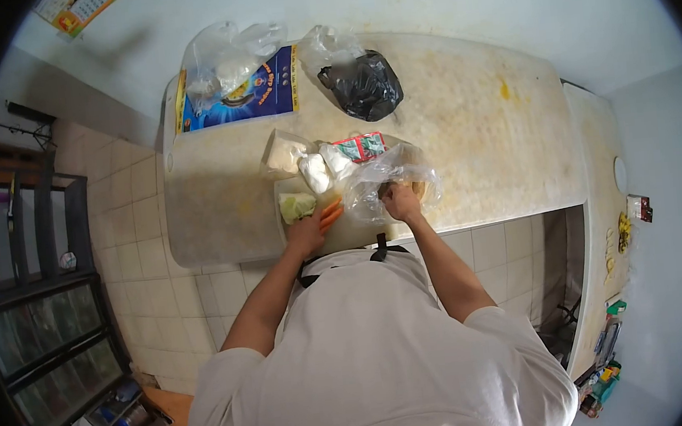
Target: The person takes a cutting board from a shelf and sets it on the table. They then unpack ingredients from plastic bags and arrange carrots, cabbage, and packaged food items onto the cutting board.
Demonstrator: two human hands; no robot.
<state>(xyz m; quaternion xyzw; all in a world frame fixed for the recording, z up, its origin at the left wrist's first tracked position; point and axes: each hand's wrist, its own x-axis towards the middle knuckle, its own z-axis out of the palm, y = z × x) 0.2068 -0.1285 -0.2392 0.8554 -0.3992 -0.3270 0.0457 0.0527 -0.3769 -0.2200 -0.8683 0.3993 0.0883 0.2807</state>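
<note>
My left hand (pixel 308 234) is at the table's near edge, its fingers closed around several orange carrots (pixel 330 213). Just beyond it lies a pale green piece of cabbage (pixel 297 206) on a light sheet or board. Gripping a crinkled clear plastic bag (pixel 372 184), my right hand (pixel 402 201) has its fingertips partly hidden by the film. Something brownish shows inside that bag, too blurred to name. Between and beyond my hands are a white packet (pixel 316 173), a bag of pale contents (pixel 284 154) and a red-and-green packet (pixel 361 147).
A black plastic bag (pixel 362 86) sits toward the wall. Left of it, a clear bag (pixel 230 60) rests on a blue printed sheet (pixel 262 98). The pale table (pixel 481 144) extends right, meeting a side counter (pixel 594 134). A dark shelf rack (pixel 30 232) stands at left.
</note>
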